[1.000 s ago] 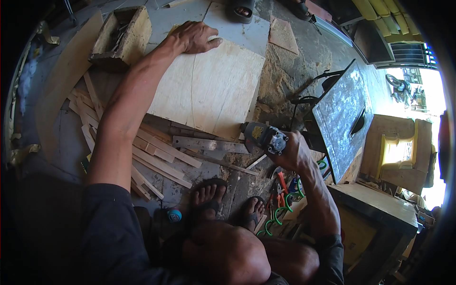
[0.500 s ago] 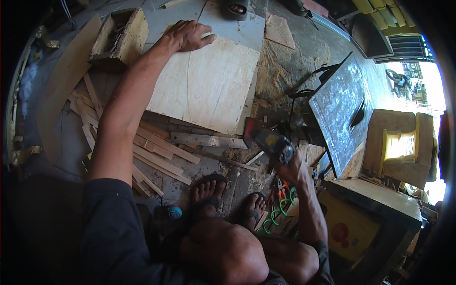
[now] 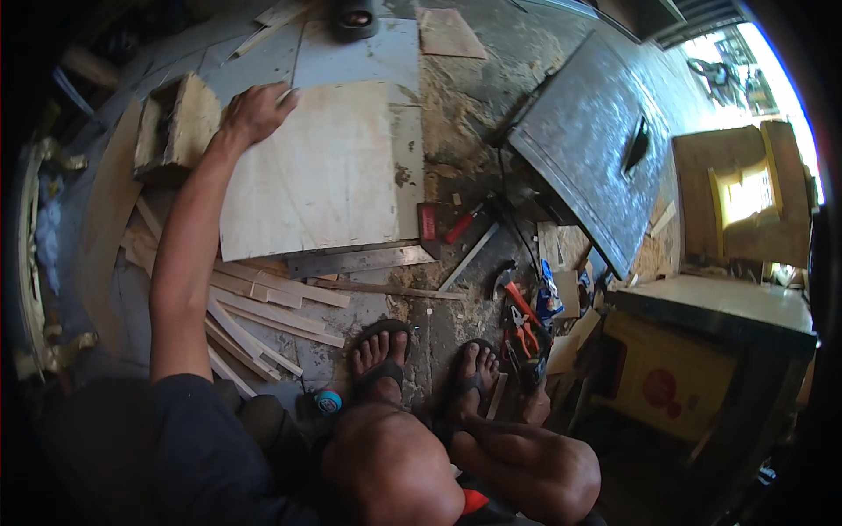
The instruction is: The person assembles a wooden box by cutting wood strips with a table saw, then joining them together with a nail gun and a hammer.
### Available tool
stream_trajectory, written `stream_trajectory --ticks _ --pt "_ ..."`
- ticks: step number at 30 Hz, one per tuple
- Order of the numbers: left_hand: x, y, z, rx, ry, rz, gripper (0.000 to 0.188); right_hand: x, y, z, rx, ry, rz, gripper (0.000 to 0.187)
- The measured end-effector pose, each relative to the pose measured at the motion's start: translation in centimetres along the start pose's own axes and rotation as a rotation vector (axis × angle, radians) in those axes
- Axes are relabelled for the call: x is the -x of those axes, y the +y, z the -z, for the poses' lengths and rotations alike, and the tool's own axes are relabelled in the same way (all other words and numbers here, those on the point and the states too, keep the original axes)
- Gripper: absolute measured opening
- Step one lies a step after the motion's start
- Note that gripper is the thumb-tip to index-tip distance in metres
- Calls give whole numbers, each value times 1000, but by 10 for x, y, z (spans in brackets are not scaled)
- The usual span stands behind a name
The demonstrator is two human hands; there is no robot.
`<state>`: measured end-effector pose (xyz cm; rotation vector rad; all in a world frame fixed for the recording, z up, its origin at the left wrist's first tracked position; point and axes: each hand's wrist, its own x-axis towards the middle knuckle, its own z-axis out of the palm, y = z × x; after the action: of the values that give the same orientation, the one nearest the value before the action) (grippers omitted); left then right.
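My left hand point(image 3: 257, 115) rests at the far left corner of a pale plywood board point(image 3: 320, 175), fingers bent, with a small pale thing at the fingertips that I cannot make out. My right hand point(image 3: 534, 406) is low beside my right knee, closed on a dark power tool point(image 3: 531, 373) whose shape is mostly lost in shadow. Just ahead of it lie orange-handled pliers point(image 3: 524, 333) and a red-handled tool point(image 3: 516, 294). A try square with a red stock point(image 3: 427, 230) and steel blade point(image 3: 360, 260) lies along the board's near edge.
Wood strips point(image 3: 263, 302) lie in a pile at left, below a rough wooden box point(image 3: 193, 127). On the right, a tilted metal-topped saw table point(image 3: 588, 131) stands before a yellow-sided cabinet point(image 3: 667, 368). A blue tape roll point(image 3: 328, 401) sits by my left foot. Another person's sandalled foot point(image 3: 355, 19) shows beyond the board.
My right hand has drawn back with the power tool from beside the square down to my right knee. My left hand stays at the board's corner. The view has shifted to the right.
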<state>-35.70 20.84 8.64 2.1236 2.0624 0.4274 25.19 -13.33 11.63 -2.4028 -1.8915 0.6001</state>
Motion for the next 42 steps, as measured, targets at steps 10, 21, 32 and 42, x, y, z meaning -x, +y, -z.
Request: stream_trajectory --ticks 10,21,32,42 --pt "49 90 -32 -261 255 -53 58 -63 15 -11 -111 13 29 29" --pt "92 137 -35 -243 84 116 63 -150 6 -66 321 29 383 27" --pt "89 137 -39 -202 134 97 63 -128 -195 43 -438 -276 684 24" --pt "92 132 -39 -187 169 72 63 -144 -235 22 -246 -151 811 18"
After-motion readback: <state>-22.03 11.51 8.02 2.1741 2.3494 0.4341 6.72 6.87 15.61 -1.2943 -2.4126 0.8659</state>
